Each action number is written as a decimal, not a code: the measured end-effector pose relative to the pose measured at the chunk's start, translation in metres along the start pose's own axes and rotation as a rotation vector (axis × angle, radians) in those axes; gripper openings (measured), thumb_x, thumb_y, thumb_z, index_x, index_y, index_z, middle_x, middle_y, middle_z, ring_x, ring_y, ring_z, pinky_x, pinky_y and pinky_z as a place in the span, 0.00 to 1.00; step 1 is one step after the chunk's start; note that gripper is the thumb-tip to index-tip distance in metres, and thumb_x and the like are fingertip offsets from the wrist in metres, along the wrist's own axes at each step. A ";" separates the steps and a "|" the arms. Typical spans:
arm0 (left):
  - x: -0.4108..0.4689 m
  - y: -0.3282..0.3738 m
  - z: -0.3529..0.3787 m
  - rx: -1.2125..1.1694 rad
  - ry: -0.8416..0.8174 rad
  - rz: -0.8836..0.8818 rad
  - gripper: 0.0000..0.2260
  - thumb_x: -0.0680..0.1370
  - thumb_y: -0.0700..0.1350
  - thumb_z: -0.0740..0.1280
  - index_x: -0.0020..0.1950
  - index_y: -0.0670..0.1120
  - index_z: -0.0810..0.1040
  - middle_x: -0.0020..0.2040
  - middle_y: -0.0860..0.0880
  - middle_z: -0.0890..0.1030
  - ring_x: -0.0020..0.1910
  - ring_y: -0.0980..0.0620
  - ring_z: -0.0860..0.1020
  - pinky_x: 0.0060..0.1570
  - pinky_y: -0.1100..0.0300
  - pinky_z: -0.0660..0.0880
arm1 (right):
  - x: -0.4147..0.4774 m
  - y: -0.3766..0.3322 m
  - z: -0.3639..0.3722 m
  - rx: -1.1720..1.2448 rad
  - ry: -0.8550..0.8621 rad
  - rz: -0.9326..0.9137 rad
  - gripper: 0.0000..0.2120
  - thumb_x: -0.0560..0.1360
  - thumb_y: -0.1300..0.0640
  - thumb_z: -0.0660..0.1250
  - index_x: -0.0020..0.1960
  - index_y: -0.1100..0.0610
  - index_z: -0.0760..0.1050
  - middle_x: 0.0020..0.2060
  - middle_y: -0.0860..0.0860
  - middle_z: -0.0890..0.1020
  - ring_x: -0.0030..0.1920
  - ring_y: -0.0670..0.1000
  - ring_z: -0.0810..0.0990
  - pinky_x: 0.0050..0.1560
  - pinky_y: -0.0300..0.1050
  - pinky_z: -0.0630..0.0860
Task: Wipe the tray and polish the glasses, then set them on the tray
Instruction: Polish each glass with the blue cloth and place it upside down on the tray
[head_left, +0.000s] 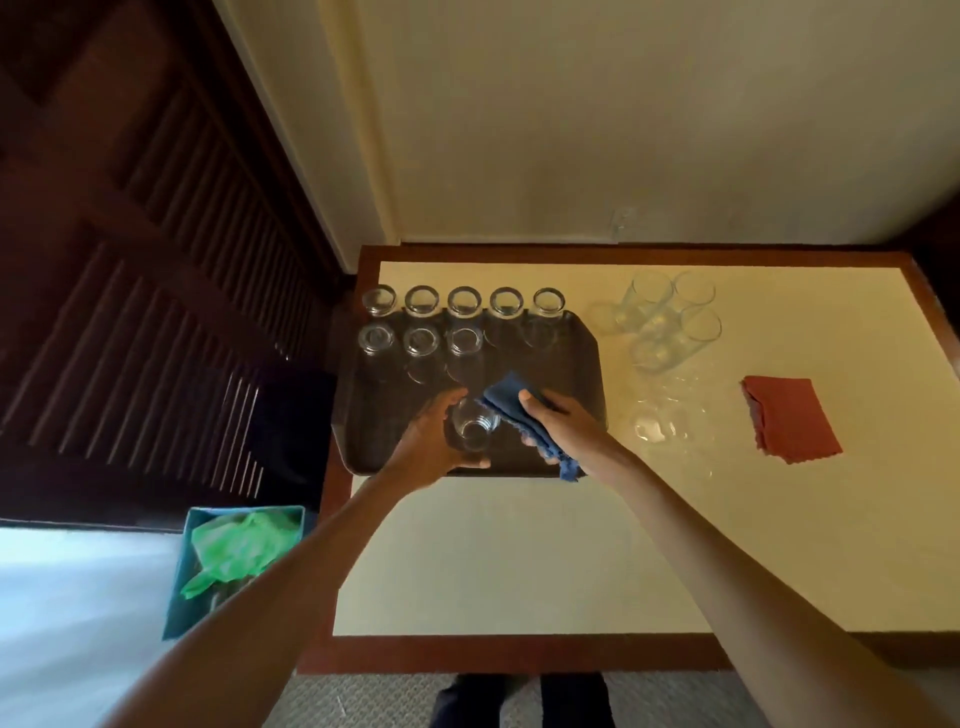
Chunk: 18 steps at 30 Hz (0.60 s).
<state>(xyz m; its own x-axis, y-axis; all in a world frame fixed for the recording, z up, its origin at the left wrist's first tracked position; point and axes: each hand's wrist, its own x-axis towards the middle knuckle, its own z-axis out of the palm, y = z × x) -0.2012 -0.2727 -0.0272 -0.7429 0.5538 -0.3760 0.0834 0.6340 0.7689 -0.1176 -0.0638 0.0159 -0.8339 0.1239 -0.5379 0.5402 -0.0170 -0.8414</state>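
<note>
A dark tray (571, 364) lies on the left of the cream table (519, 545). Several clear glasses (462, 301) stand on it in two rows along its far side. Above the tray's near part, my left hand (426, 447) grips one clear glass (474, 427) with its mouth turned toward me. My right hand (558, 423) holds a blue cloth (511, 397) against that glass's right side. More clear glasses (670, 322) stand on the bare table right of the tray, and others (660, 426) sit nearer to me.
A folded red cloth (789, 421) lies on the table at the right. On the floor at the left stands a teal bin (179, 587) with a green bag in it. A dark louvred door fills the left side, and a wall runs behind the table.
</note>
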 end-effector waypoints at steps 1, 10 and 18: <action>0.001 -0.004 0.007 -0.008 0.028 0.012 0.48 0.61 0.55 0.86 0.77 0.51 0.69 0.70 0.51 0.77 0.66 0.51 0.77 0.65 0.53 0.76 | 0.001 0.004 0.003 0.003 0.002 0.002 0.16 0.83 0.48 0.62 0.53 0.63 0.73 0.30 0.55 0.77 0.26 0.50 0.72 0.24 0.40 0.66; 0.014 -0.006 0.018 -0.048 0.134 0.105 0.30 0.70 0.48 0.83 0.69 0.52 0.77 0.54 0.60 0.83 0.47 0.67 0.81 0.50 0.69 0.80 | 0.007 0.012 -0.001 0.081 -0.098 0.079 0.19 0.83 0.48 0.62 0.55 0.66 0.75 0.31 0.55 0.75 0.25 0.48 0.71 0.23 0.38 0.66; 0.025 0.049 -0.042 0.110 -0.031 0.251 0.35 0.68 0.48 0.84 0.72 0.55 0.75 0.68 0.59 0.73 0.66 0.56 0.74 0.70 0.52 0.74 | 0.002 -0.044 -0.025 -0.297 -0.157 0.007 0.20 0.82 0.46 0.64 0.45 0.62 0.78 0.32 0.54 0.83 0.33 0.55 0.82 0.38 0.46 0.78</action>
<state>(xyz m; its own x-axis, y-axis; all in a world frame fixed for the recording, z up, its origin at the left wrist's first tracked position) -0.2442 -0.2503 0.0231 -0.6694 0.7162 -0.1973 0.3354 0.5284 0.7800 -0.1396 -0.0384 0.0530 -0.8247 -0.0299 -0.5648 0.5363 0.2757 -0.7977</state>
